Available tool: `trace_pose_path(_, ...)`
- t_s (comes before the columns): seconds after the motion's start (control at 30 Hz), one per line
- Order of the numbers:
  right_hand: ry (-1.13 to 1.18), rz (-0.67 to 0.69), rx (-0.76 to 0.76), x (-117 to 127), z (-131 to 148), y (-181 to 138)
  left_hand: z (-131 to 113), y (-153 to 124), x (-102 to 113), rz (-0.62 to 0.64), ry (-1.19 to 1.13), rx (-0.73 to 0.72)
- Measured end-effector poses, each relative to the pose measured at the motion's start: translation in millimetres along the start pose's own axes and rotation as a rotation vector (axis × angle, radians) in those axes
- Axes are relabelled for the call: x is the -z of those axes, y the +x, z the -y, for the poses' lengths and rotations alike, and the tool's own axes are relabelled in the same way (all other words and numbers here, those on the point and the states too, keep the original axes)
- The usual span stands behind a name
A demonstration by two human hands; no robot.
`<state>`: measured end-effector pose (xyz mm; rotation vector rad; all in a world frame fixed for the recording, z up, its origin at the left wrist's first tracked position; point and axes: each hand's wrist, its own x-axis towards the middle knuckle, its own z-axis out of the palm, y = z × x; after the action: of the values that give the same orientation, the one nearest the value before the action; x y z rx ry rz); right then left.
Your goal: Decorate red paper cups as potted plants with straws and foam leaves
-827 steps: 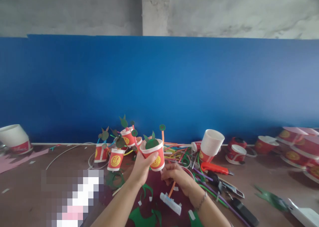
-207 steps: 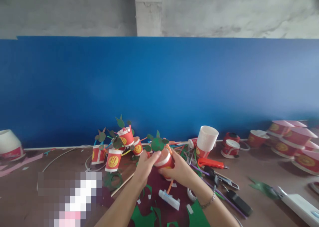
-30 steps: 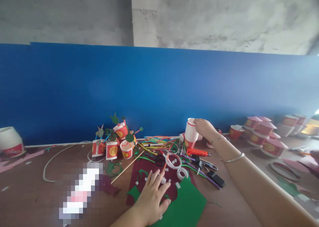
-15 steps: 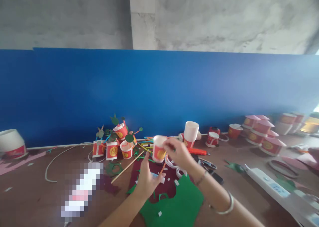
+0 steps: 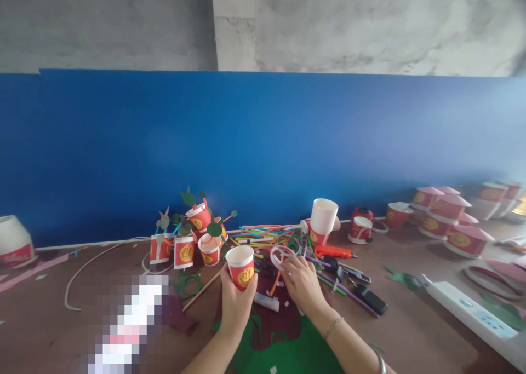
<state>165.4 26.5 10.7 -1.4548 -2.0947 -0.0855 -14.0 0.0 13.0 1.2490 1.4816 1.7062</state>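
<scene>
My left hand (image 5: 238,303) is wrapped round a red and white paper cup (image 5: 240,264), held upright with its open mouth up. The cup has a yellow round emblem on its side. To the right, the bent fingers of my right hand (image 5: 303,281) close on the edge of a white tape roll (image 5: 281,256); the fingertips are partly hidden. Beneath the hands lie an orange strip (image 5: 276,281), a small white tube (image 5: 266,301) and dark red paper (image 5: 283,324) strewn with scraps. Green paper (image 5: 283,357) spreads nearest to me.
Cups with green paper leaves (image 5: 184,251) stand at the back left. Several coloured straws (image 5: 263,231) lie by the blue partition (image 5: 246,144). A stack of white cups (image 5: 324,218), an orange cutter (image 5: 333,251), a black key fob (image 5: 370,298) and a power strip (image 5: 472,314) are on the right.
The cup has passed from my right hand into my left, moving left and down. My right hand has come down onto the white tape roll. The view has shifted slightly.
</scene>
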Motion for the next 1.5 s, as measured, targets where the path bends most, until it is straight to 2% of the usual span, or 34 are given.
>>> trace_pose_path(0.2, 0.102, -0.127, 0.083, -1.5, -5.4, 2.4, 3.0, -0.5, 1.1, 0.107, -0.07, 0.068)
trace_pose_path(0.37, 0.113, -0.142, 0.18, -4.2, -0.8, 5.5, 8.9, -1.6, 2.0, 0.137, -0.112, 0.048)
trace_pose_path(0.5, 0.002, -0.119, 0.146, -10.2, 8.7, 11.1, 11.2, -1.4, 2.3, 0.139, -0.12, 0.034)
trace_pose_path(0.67, 0.026, -0.127, 0.117, -9.9, 10.3, 9.3, 16.3, 1.1, 0.3, 0.098, -0.158, 0.049)
trace_pose_path(0.73, 0.039, -0.084, 0.135, -6.9, 12.7, 6.0, 16.8, 2.5, -0.3, 0.082, -0.171, 0.072)
trace_pose_path(0.87, 0.062, 0.141, 0.226, -4.8, 22.0, 1.7, 10.8, 3.7, 1.3, 0.076, -0.11, 0.091)
trace_pose_path(0.93, 0.061, 0.195, 0.22, -5.6, 25.5, 1.3, 6.5, 3.3, 2.5, 0.085, -0.103, 0.102)
trace_pose_path(1.33, 0.034, 0.224, 0.086, -7.0, 24.2, 1.1, 8.9, 1.1, 3.5, 0.171, -0.188, 0.143)
trace_pose_path(1.5, 0.09, 0.2, 0.072, 3.4, 33.5, 0.3, 4.1, -1.9, 6.6, 0.169, -0.243, 0.088)
